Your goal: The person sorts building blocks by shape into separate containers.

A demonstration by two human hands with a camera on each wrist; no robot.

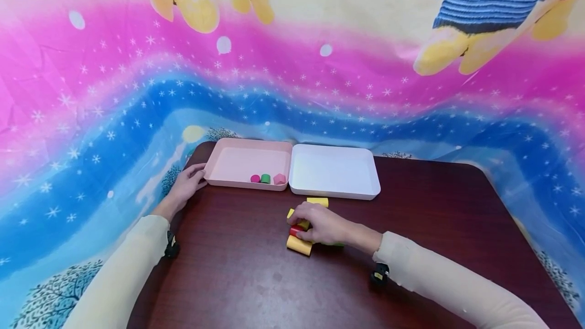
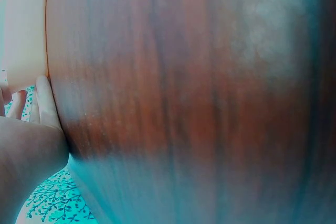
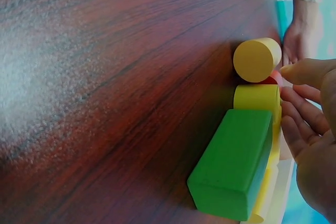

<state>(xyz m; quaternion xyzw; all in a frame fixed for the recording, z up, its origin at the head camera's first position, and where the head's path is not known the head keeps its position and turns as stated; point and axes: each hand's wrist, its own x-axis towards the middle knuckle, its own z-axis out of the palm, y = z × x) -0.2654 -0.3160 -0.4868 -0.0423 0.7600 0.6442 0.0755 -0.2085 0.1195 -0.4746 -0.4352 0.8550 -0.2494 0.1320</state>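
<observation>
My right hand (image 1: 325,223) pinches a small red block (image 1: 296,229) between thumb and fingers, low over a cluster of blocks on the table. Right beside it lie a yellow-orange cylinder (image 1: 299,245) and yellow blocks, partly covered by the hand. In the right wrist view, a green block (image 3: 231,161) lies in front of a yellow piece (image 3: 257,97), with the round end of the yellow-orange cylinder (image 3: 254,60) beyond. At the far left, fingers of my left hand (image 1: 186,187) touch the left side of the pink tray (image 1: 247,186).
Inside the pink tray lie a magenta round piece (image 1: 255,178), a green cylinder (image 1: 265,178) and a pink pentagon block (image 1: 280,179). A white tray (image 1: 335,169) stands against its right side. Another yellow block (image 1: 317,201) lies just before the white tray. A patterned cloth (image 1: 292,90) hangs behind the table.
</observation>
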